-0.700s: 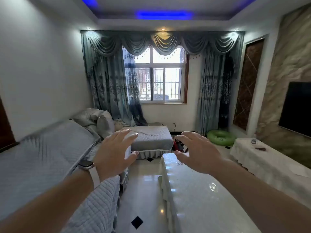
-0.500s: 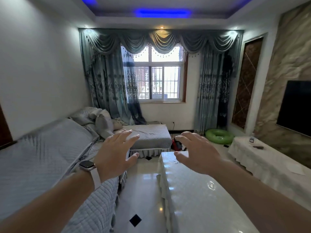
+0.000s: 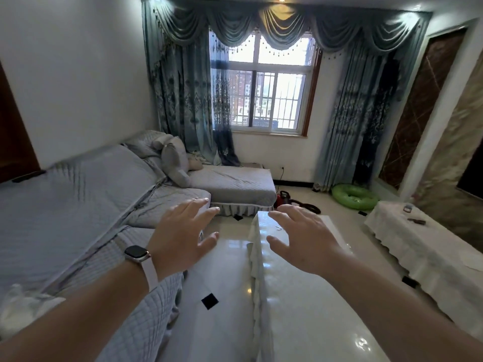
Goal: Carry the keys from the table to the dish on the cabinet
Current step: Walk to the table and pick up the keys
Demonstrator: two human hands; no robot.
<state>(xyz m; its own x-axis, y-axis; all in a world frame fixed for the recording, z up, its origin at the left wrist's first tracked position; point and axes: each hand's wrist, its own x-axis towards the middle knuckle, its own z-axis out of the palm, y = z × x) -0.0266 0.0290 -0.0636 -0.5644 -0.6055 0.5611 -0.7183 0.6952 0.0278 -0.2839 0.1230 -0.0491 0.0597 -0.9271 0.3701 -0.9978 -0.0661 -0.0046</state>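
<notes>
Two empty hands, left hand point(image 3: 183, 237) and right hand point(image 3: 308, 239), above glossy white table point(image 3: 308, 309)

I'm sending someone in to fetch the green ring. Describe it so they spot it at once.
Start at the window on the far wall and follow the right-hand curtain down to the floor. There, beside the white-draped cabinet, lies the inflatable swim ring. It is the only bright green, doughnut-shaped thing in the room.

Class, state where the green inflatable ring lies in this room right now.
In the head view the green ring lies on the floor at the far right, below the right-hand curtain and just beyond the cloth-covered cabinet.
</notes>
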